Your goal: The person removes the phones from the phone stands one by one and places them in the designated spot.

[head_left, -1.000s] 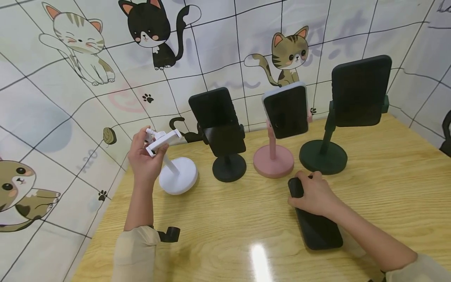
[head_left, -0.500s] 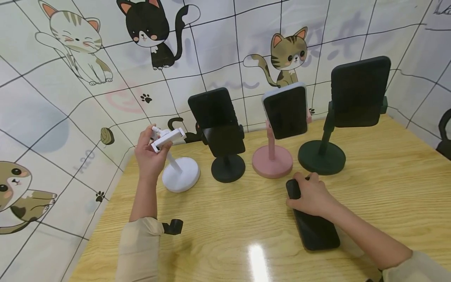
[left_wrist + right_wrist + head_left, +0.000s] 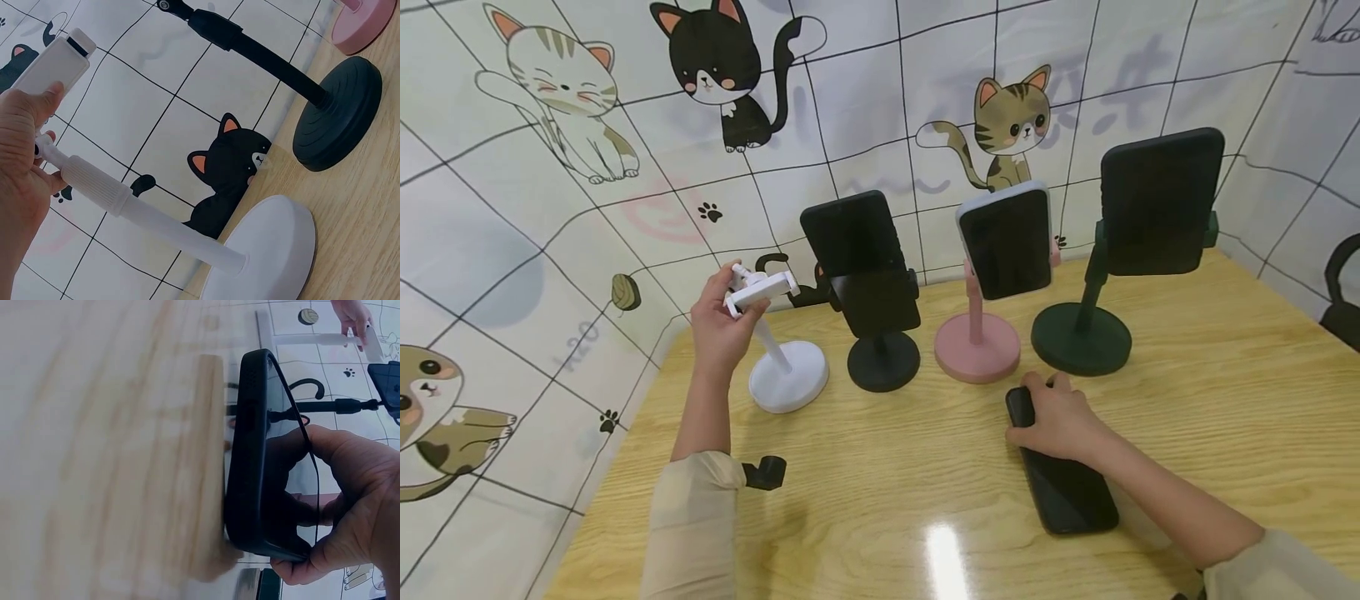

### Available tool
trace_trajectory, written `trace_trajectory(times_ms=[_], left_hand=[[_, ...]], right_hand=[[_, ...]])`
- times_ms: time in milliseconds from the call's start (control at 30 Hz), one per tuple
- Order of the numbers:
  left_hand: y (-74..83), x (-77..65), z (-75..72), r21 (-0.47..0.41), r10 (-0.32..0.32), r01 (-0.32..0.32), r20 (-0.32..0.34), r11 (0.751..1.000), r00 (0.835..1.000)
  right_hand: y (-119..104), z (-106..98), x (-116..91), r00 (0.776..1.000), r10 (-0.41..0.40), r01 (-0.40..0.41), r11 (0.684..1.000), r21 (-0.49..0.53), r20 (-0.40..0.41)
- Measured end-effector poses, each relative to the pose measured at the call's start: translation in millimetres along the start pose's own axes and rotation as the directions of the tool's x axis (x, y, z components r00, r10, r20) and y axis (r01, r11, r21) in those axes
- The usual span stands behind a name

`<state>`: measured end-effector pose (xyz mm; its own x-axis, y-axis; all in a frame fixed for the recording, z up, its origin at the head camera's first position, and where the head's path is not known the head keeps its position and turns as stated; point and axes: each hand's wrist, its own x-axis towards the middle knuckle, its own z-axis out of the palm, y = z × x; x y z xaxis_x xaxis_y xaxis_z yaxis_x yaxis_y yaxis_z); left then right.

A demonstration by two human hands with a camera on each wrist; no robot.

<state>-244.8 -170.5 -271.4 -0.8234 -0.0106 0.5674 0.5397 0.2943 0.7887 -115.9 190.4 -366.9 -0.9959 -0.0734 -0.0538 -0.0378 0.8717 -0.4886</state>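
Observation:
My left hand grips the clamp head of a white phone stand, at the far left of the row. In the left wrist view the thumb lies against the white clamp, which has no phone in it, and fingers wrap behind the joint. My right hand holds a black phone by its sides, near its far end. The phone lies screen up, low over the table; whether it touches the wood cannot be told. In the right wrist view its near edge faces the camera.
A black stand, a pink stand and a dark green stand stand along the wall, each holding a phone. The cat-print wall covering rises behind the wooden table.
My left hand and the white stand have shifted slightly right, toward the black stand. The right hand keeps its grip on the phone, nearly still. The head view has tilted a little.

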Motion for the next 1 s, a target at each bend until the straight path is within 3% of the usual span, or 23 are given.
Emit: trace_trajectory(times_ms=[567,767,1000], left_hand=[[1.4,-0.4,-3.2,-0.012,-0.058,0.059,0.059,0.998,0.997],[2.4,-0.8,-3.4,0.0,-0.08,0.081,0.076,0.997,0.994],[2.2,-0.7,-4.4,0.013,-0.065,0.064,0.08,0.998,0.995]], right_hand=[[3.2,7.6,6.2,1.0,0.018,-0.019,0.998,-0.062,-0.013],[5.8,8.3,7.2,0.999,0.04,-0.041,0.99,-0.138,-0.006],[6.5,8.9,7.1,0.998,0.056,-0.054,0.979,-0.194,0.001]])
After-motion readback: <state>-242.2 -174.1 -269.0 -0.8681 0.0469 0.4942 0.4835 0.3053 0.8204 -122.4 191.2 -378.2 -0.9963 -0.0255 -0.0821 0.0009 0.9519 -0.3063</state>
